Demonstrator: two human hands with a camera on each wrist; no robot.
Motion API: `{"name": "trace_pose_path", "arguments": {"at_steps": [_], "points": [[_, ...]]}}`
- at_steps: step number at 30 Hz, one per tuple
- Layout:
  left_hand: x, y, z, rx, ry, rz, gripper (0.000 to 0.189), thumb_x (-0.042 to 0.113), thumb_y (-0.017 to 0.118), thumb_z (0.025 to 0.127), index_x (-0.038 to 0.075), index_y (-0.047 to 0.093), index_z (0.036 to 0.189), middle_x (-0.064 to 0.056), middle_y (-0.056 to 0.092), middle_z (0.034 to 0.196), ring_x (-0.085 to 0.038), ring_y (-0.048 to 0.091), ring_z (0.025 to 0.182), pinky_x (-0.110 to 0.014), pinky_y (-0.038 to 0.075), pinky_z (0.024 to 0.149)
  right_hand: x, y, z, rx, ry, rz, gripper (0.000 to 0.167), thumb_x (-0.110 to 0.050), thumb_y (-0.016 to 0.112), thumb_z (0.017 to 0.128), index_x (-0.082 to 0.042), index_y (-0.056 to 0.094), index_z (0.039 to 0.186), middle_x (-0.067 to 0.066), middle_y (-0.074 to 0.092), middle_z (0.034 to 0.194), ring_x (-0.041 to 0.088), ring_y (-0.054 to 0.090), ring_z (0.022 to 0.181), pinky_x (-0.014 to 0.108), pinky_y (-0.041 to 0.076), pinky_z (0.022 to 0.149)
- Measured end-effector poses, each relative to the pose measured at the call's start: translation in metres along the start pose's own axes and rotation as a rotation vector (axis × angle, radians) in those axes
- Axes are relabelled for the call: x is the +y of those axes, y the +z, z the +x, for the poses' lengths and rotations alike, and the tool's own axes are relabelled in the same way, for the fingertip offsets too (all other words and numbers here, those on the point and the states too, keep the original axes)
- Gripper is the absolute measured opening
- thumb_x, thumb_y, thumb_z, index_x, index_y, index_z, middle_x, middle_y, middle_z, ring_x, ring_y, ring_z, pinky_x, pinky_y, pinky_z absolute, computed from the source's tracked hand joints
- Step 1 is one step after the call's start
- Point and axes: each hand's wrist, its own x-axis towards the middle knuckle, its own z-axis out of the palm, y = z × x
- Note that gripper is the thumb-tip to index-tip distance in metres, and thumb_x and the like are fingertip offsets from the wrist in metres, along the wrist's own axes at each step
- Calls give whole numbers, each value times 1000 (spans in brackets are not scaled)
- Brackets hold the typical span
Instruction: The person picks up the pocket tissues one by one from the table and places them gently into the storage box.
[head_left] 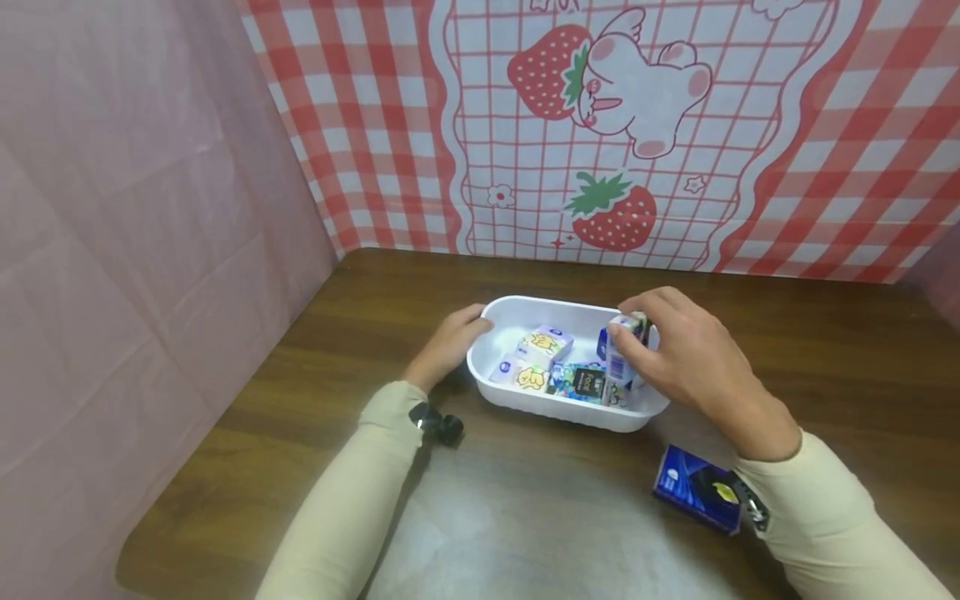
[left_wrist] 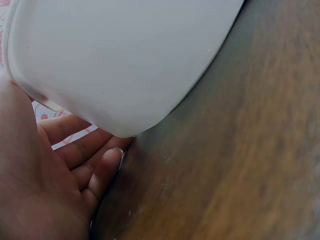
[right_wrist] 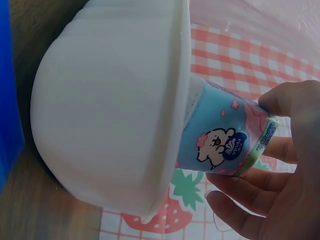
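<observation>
My left hand (head_left: 448, 343) grips the left end of a white plastic tub (head_left: 555, 408), thumb over the rim and fingers along the outside wall. At the tub's right end, my right hand (head_left: 692, 350) pinches a small tissue pack (right_wrist: 215, 132) between thumb and fingers. The pack is blue and pink with a cartoon puppy, and its lower part dips inside the rim. Inside the tub lie two pale packs with yellow cartoon figures, one pack (head_left: 546, 342) behind the other pack (head_left: 525, 375). Beside them is a colourful pack with a black label (head_left: 588, 382).
A dark blue pack with a yellow mark (head_left: 693, 487) lies on the brown wooden table (head_left: 525, 517), near my right wrist. Behind the table hangs a red checked cloth with strawberries (head_left: 615, 217). A pale pink curtain (head_left: 150, 250) borders the left side.
</observation>
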Motion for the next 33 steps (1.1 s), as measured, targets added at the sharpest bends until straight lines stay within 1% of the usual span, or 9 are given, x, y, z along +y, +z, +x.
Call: {"name": "trace_pose_path", "arguments": {"at_steps": [7, 11, 15, 21, 27, 33], "points": [[0, -2, -1, -5, -3, -9, 42, 26, 51, 103, 7, 56, 140, -9, 66, 121, -20, 65, 105, -37, 53, 94, -3, 5, 1, 24, -24, 0, 38, -33, 72, 92, -6, 66, 119, 14, 61, 124, 33, 58, 112, 57, 51, 91], [-1, -2, 0, -8, -11, -4, 42, 28, 51, 103, 8, 56, 140, -7, 65, 122, -19, 64, 106, -37, 53, 95, -4, 6, 2, 36, -21, 8, 42, -34, 72, 92, -6, 64, 122, 15, 59, 127, 34, 57, 114, 59, 51, 92], [-2, -2, 0, -3, 1, 7, 42, 27, 52, 103, 7, 56, 139, -8, 65, 122, -20, 64, 106, -37, 52, 95, -4, 7, 3, 38, -27, 16, 45, -35, 73, 92, -6, 63, 125, 15, 59, 128, 34, 57, 116, 58, 50, 93], [-3, -1, 0, -7, -6, -1, 43, 27, 52, 103, 8, 55, 141, -8, 65, 123, -19, 64, 107, -37, 52, 95, -5, 9, 4, 25, -27, 11, 47, -35, 74, 91, -6, 62, 126, 16, 59, 129, 35, 57, 117, 58, 50, 94], [-3, -1, 1, -2, 20, -5, 41, 26, 51, 103, 7, 57, 139, -9, 66, 119, -20, 65, 103, -36, 53, 93, -5, 12, 5, 7, -38, -1, 49, -36, 73, 91, -6, 61, 127, 16, 58, 129, 36, 57, 116, 59, 51, 93], [-3, -2, 1, -10, 3, -12, 41, 27, 52, 103, 8, 57, 138, -7, 66, 120, -19, 64, 104, -36, 53, 94, -5, 14, 4, -15, -36, 6, 51, -42, 69, 94, -6, 60, 128, 16, 57, 130, 36, 56, 118, 60, 50, 93]]}}
